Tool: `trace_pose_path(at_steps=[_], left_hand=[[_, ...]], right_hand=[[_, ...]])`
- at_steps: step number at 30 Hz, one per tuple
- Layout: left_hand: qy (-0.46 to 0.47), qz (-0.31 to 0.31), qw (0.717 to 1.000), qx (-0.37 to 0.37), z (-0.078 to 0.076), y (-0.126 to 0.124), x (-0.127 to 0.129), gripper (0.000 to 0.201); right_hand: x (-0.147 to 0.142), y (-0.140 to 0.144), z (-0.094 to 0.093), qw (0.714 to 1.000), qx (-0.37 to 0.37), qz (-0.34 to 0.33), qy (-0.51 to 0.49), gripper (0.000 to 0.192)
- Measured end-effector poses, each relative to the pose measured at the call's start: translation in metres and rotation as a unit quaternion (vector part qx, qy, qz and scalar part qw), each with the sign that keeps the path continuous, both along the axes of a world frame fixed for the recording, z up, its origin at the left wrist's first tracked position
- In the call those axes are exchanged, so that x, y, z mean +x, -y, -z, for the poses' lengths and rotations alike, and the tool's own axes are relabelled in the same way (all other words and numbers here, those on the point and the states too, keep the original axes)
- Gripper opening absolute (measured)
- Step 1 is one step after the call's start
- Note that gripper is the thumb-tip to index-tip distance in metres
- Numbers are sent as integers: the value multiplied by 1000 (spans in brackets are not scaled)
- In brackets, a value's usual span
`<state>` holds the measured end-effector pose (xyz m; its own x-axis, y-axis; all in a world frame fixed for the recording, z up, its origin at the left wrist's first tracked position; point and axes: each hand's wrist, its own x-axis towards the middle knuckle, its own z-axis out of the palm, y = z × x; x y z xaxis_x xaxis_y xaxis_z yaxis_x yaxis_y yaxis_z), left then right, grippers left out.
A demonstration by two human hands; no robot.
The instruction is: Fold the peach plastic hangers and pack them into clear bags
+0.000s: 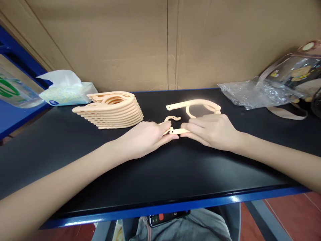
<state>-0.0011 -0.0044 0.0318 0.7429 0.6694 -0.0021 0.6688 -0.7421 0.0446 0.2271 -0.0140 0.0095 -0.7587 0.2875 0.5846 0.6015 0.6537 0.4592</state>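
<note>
A peach-coloured plastic folding hanger (pixel 193 105) lies partly unfolded in the middle of the black table (pixel 163 174). My left hand (pixel 145 137) and my right hand (pixel 212 129) meet over its near end, each pinching a thin arm piece (pixel 175 131) between fingertips. The small hook (pixel 172 118) sits just behind my fingers. The hanger's long curved arm reaches back and right past my right hand. To the left stands a stack of several folded hangers (pixel 112 109) of the same colour.
A tissue pack (pixel 66 90) lies at the back left beside a clear plastic bag with green print (pixel 12 90). Crumpled clear plastic (pixel 253 93) and a transparent bag with straps (pixel 296 77) sit at the back right. A cardboard wall (pixel 160 40) closes the back.
</note>
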Motion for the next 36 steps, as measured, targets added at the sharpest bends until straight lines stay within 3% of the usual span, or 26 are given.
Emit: trace_pose_path(at_steps=[8, 18, 26, 36], left_hand=[[-16, 9, 1000, 8, 1, 0, 1, 33], [-83, 42, 992, 84, 7, -1, 0, 44], [-27, 23, 999, 14, 2, 1, 0, 36], [34, 2, 999, 0, 7, 0, 0, 39]], right_hand=[[0, 0, 1, 999, -47, -15, -11, 35], [1, 1, 3, 997, -74, -2, -16, 37], [1, 3, 0, 1000, -27, -3, -13, 35], [1, 3, -1, 1000, -13, 1, -13, 34]])
